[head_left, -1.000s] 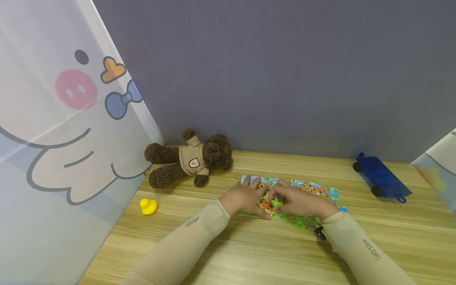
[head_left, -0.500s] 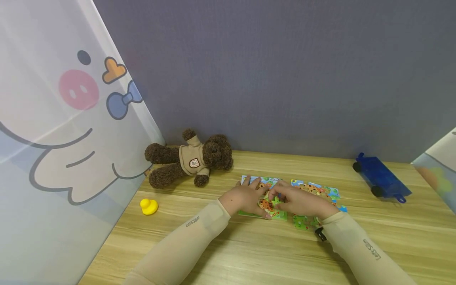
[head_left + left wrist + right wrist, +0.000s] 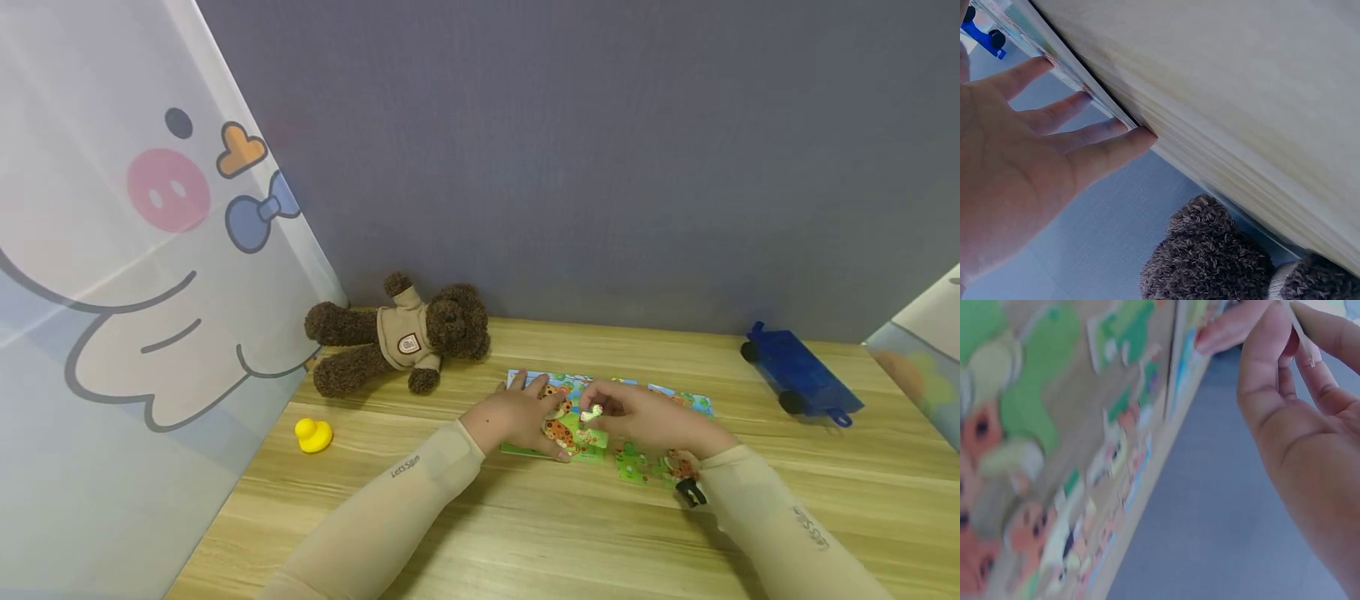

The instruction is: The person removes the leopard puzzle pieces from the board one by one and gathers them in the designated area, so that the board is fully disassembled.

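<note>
A jigsaw puzzle board (image 3: 564, 435) with a spotted orange animal on green and blue lies on the wooden table. My left hand (image 3: 517, 419) rests on its left part with fingers spread. In the left wrist view, the fingertips of the left hand (image 3: 1029, 140) meet the board's edge. My right hand (image 3: 647, 417) pinches a small puzzle piece (image 3: 592, 412) between thumb and fingers above the board's right side. The right wrist view shows this puzzle piece (image 3: 1298, 334) edge-on, so its print is hidden there. Loose puzzle pieces (image 3: 632, 464) lie right of the board, partly under the right forearm.
A brown teddy bear (image 3: 405, 333) in a beige top lies at the back left. A yellow rubber duck (image 3: 312, 435) sits near the left table edge. The blue toy cart (image 3: 802, 372) stands at the back right, before a grey partition (image 3: 570, 167).
My right hand has drawn back a little to the right and lifted, and the puzzle piece now shows tilted between its fingertips. The left hand stays where it was.
</note>
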Demonstrator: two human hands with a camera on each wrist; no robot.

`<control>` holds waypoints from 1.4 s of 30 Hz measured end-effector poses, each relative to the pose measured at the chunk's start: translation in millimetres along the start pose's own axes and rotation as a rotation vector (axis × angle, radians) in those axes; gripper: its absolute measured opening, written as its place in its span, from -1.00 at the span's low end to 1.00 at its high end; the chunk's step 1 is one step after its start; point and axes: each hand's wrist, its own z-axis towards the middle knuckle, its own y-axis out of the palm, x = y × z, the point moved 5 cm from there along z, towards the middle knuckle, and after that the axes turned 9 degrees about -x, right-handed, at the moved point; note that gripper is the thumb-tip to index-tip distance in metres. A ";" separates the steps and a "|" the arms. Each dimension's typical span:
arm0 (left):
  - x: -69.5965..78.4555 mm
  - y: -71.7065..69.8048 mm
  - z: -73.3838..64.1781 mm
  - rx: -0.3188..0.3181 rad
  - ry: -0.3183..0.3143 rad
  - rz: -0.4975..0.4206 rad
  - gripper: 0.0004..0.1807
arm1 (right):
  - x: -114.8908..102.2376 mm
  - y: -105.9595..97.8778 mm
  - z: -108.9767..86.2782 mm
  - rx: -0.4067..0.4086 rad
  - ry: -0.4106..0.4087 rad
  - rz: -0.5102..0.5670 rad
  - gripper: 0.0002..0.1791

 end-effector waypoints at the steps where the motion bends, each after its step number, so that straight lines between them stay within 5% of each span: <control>1: -0.1 0.1 0.0 0.001 0.000 0.000 0.16 | 0.0 -2.7 -3.0 0.001 -0.018 0.013 -0.78; 6: -0.3 0.3 0.5 0.003 0.001 -0.006 0.16 | 3.2 -16.8 -21.4 0.021 -0.090 0.034 -0.76; 15: -0.2 2.4 2.9 0.004 0.010 -0.016 0.17 | 20.3 -42.8 -70.8 0.051 -0.032 0.098 -0.72; 20: 0.7 2.9 3.2 0.002 0.009 -0.020 0.17 | 37.6 -49.4 -95.7 0.062 -0.071 0.076 -0.74; 27: 2.3 2.7 2.7 0.014 0.008 -0.012 0.17 | 71.6 -52.8 -124.2 -0.019 -0.085 0.109 -0.79; 37: 1.6 1.9 1.6 0.014 0.004 -0.017 0.18 | 95.9 -34.3 -131.9 -0.235 -0.079 0.253 -0.78; 42: 0.9 1.7 1.7 0.014 0.006 -0.026 0.17 | 92.7 -32.0 -126.4 -0.197 -0.150 0.138 -0.82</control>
